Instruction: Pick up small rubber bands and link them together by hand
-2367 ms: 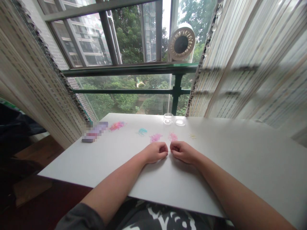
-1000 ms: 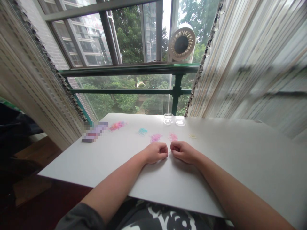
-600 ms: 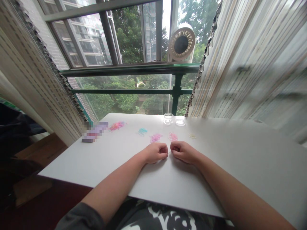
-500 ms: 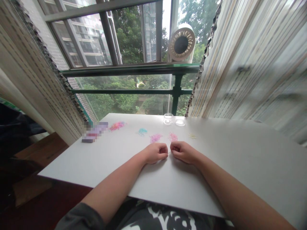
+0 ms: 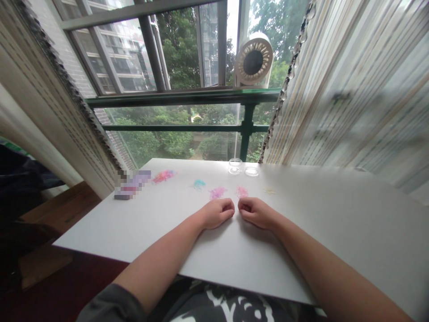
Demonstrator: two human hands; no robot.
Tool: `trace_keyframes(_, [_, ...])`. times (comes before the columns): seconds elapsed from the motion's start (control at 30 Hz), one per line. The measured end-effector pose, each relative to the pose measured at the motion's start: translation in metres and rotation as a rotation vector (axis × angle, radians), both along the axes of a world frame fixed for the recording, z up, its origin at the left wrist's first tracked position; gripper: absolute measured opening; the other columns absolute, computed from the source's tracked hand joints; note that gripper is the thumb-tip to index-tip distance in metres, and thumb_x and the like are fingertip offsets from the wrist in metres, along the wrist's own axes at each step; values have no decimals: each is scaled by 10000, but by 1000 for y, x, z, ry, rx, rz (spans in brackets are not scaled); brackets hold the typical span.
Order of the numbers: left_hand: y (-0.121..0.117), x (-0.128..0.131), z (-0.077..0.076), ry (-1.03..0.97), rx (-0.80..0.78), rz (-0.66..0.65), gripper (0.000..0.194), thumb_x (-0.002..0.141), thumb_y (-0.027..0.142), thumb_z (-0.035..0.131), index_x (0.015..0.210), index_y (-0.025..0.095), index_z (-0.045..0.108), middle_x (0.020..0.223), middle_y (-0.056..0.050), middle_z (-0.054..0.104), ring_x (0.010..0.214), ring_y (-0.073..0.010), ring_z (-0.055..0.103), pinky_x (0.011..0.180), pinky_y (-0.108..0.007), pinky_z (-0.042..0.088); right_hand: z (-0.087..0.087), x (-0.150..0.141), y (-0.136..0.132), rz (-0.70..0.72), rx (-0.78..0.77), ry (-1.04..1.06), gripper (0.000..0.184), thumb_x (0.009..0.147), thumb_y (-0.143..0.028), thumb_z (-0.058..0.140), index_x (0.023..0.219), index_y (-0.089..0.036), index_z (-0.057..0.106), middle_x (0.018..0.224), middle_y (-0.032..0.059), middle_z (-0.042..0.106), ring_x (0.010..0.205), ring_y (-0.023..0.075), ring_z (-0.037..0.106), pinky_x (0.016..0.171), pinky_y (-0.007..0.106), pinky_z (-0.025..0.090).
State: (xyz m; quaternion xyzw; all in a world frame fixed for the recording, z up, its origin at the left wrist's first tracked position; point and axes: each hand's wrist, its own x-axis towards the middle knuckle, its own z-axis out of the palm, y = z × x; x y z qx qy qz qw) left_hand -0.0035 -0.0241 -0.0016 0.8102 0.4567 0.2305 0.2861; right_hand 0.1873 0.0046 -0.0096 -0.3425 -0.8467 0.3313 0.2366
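My left hand (image 5: 217, 213) rests on the white table (image 5: 161, 223) with its fingers curled and pressed together. Opposite it, a narrow gap away, my right hand (image 5: 255, 213) is closed in the same pinch. Whatever sits between the fingertips is too small to make out. Just beyond the hands lie a purple pile (image 5: 217, 193) and a pink pile (image 5: 241, 192) of tiny thin bands. Farther left are a light-blue pile (image 5: 199, 184) and a larger mixed pink-orange pile (image 5: 163, 176). A pale yellow pile (image 5: 269, 190) lies to the right.
A clear round container (image 5: 235, 167) and a clear round lid-like piece (image 5: 251, 171) stand near the table's back edge. At the left edge lies a blurred purple box (image 5: 134, 184). Behind the table are a window rail (image 5: 181, 98), a white fan (image 5: 254, 60) and curtains (image 5: 335, 89).
A thin pale strand showed between my fingertips before and is no longer visible. Both hands have stayed almost in the same place.
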Motion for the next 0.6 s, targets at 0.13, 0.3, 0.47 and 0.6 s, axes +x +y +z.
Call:
trace_keyframes(0.13, [0, 1, 1, -3, -26, 7, 130, 778, 254, 454, 781, 161, 545, 667, 21, 506, 623, -98, 435, 578, -206, 362, 0, 0, 0, 1, -1, 0, 52, 658, -128, 437, 635, -163, 468, 542, -59, 391, 517, 75, 347, 485, 195, 266])
trace_keyframes(0.3, [0, 0, 0, -11, -29, 6, 128, 772, 255, 461, 773, 160, 547, 663, 23, 504, 620, -96, 432, 571, -204, 357, 1, 0, 0, 0, -5, -8, 51, 657, -127, 439, 633, -162, 469, 534, -61, 386, 510, 73, 344, 482, 194, 261])
trace_keyframes(0.47, [1, 0, -1, -18, -15, 4, 121, 766, 249, 469, 771, 160, 550, 669, 22, 510, 622, -95, 440, 578, -204, 364, 1, -1, -1, -1, -6, -1, 50, 657, -128, 439, 633, -162, 467, 534, -59, 395, 508, 73, 345, 480, 195, 259])
trace_keyframes(0.6, [1, 1, 0, -21, -14, 15, 125, 762, 253, 474, 772, 156, 553, 675, 17, 518, 630, -98, 449, 590, -206, 376, 1, -1, -1, -6, -15, 0, 50, 654, -128, 439, 635, -163, 468, 531, -60, 399, 505, 73, 349, 478, 194, 260])
